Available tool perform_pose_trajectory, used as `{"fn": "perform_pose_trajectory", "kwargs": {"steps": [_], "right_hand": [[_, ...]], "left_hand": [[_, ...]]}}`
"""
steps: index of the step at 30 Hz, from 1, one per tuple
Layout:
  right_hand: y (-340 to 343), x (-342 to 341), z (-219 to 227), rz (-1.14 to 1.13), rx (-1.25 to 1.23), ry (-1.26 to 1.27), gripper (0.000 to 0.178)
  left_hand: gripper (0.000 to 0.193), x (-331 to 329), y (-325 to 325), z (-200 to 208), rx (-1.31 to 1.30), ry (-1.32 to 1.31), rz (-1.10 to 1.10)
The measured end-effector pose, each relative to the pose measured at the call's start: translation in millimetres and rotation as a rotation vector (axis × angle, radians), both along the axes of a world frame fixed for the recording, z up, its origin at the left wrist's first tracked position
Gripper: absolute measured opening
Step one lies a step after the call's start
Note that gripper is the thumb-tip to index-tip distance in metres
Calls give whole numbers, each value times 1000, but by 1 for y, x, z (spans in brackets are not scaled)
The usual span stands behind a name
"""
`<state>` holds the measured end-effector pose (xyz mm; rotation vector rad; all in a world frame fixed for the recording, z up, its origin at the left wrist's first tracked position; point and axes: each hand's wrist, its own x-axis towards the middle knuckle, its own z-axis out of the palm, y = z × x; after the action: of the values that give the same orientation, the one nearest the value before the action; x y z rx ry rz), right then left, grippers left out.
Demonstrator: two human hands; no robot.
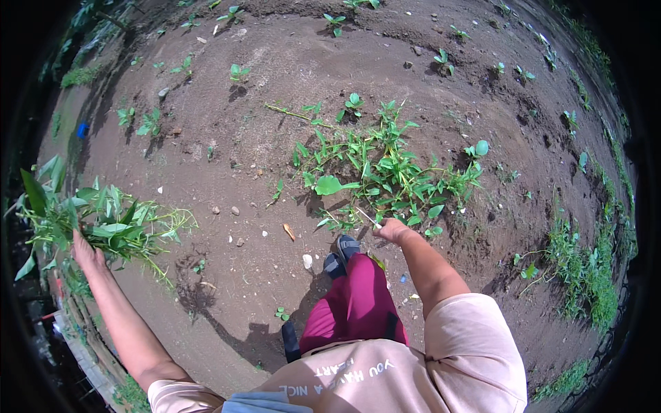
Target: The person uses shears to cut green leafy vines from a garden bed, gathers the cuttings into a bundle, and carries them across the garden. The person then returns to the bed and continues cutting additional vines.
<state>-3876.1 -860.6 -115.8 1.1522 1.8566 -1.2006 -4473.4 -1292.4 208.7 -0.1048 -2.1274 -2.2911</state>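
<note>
Out to the far left, my left hand (88,253) is closed around a bunch of uprooted leafy green plants (113,221), with pale stems hanging toward the right. My right hand (394,231) is closed on a thin, pale, stick-like tool (369,218) that points up and left. Its kind cannot be made out. The tool's end lies at the near edge of a sprawling patch of green weeds (396,168) on the soil. One broad light-green leaf (329,185) stands out on the patch's left side.
Small seedlings (237,72) dot the brown soil (255,138) ahead. A denser clump of weeds (585,275) grows at the right. A curled brown leaf (289,232) and a white stone (308,261) lie before my shoes (348,246). A blue object (82,130) sits at the far left.
</note>
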Motion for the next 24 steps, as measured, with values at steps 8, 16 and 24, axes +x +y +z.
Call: {"fn": "perform_pose_trajectory", "kwargs": {"steps": [8, 16, 24], "right_hand": [[16, -27, -9, -92, -19, -26, 68], [76, -59, -84, -542, -212, -141, 88], [98, -172, -188, -1169, -419, 238, 83]], "left_hand": [[29, -69, 135, -145, -768, 52, 73], [37, -38, 257, -288, -1390, -68, 195], [33, -2, 408, -418, -1445, 53, 20]]}}
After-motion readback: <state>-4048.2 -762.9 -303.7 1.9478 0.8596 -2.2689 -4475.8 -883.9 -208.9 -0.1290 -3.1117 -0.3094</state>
